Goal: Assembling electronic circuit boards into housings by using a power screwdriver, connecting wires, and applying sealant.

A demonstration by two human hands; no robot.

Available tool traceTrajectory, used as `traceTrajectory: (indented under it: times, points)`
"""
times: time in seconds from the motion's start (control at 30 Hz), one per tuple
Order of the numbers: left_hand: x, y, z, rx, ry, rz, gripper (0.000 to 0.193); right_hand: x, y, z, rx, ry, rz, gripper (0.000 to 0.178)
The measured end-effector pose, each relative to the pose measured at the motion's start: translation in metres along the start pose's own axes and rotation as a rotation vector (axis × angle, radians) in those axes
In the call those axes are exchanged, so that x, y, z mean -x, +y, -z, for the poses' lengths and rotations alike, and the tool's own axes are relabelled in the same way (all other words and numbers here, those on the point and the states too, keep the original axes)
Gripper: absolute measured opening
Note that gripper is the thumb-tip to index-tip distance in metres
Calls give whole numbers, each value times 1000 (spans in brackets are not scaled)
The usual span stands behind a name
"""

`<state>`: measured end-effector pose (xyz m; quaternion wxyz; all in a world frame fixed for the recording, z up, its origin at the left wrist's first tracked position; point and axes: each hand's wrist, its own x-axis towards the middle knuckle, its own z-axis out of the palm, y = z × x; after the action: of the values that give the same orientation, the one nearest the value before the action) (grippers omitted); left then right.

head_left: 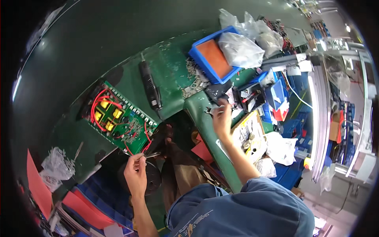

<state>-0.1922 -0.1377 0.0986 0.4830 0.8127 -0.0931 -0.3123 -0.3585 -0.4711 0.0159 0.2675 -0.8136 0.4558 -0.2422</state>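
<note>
My left hand (136, 173) is closed in a pinch on a slim metal tool that looks like tweezers (153, 155). It is beside the near corner of a green circuit board (126, 134) with yellow transformers and red wires. My right hand (222, 118) reaches over the bench at the right, its fingers bent together near a dark, cluttered patch beside a blue tray. What those fingers hold, if anything, cannot be made out. Beyond the board lies a black electric screwdriver (150, 85).
Loose small metal parts (193, 81) lie beside the blue tray (213, 77). Clear plastic bags (241, 49) rest by the tray. A box of white parts (249, 134) is at the right. Another plastic bag (57, 168) lies at the left, near red sheets (37, 185).
</note>
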Motion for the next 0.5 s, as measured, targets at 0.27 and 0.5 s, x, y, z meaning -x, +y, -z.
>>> traceTrajectory:
  times: [0.27, 0.5]
  points:
    - [-3, 42, -43, -137, -201, -145, 18, -62, 85, 32, 406, -81, 81, 49]
    - [-3, 74, -52, -232, -265, -219, 16, -53, 59, 53, 364, -152, 0, 27]
